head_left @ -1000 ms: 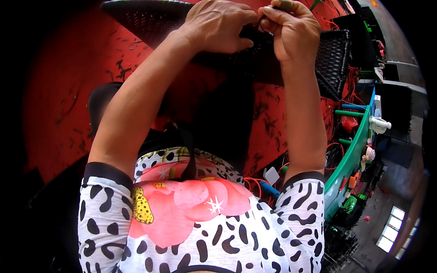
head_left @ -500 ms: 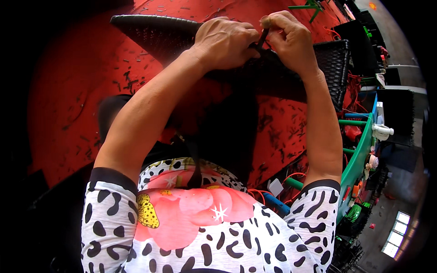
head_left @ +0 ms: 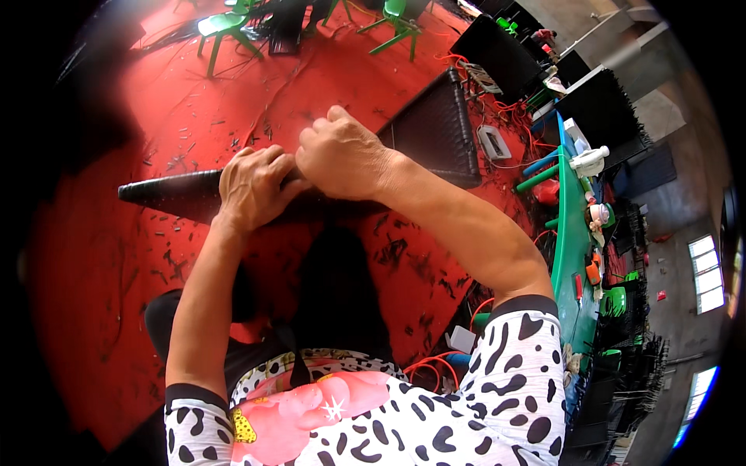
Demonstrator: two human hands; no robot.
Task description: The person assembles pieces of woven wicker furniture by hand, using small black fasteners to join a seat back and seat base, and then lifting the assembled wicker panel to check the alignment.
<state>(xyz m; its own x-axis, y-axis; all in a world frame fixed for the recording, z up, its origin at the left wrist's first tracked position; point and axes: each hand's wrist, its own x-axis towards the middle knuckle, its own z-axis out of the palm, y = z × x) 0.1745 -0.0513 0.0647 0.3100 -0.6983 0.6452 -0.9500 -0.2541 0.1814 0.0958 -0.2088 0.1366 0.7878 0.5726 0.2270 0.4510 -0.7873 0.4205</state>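
A black woven wicker-like panel (head_left: 435, 124) with thick wrapped edges lies across in front of me, above my lap. It reaches from a narrow end at the left to a broad corner at the right. My left hand (head_left: 256, 185) is closed over its near edge, fingers curled and thumb toward the other hand. Right beside it, my right hand (head_left: 342, 159) makes a fist, knuckles up, just above the edge. Whatever lies inside that fist is hidden. The two hands nearly touch and cover the panel's middle.
Short dark offcuts litter the red floor (head_left: 186, 256). Green stools (head_left: 225, 27) stand at the far side. Along the right runs a green bench (head_left: 563, 233) with a white tool (head_left: 589, 161) and other items, and red cords (head_left: 423, 369) lie near my right elbow. Dark woven pieces stand beyond.
My view has shifted, showing more floor and stools. Both hands have come leftward and closer together. The dark strip by my right hand's fingers no longer shows; that hand has turned into a fist.
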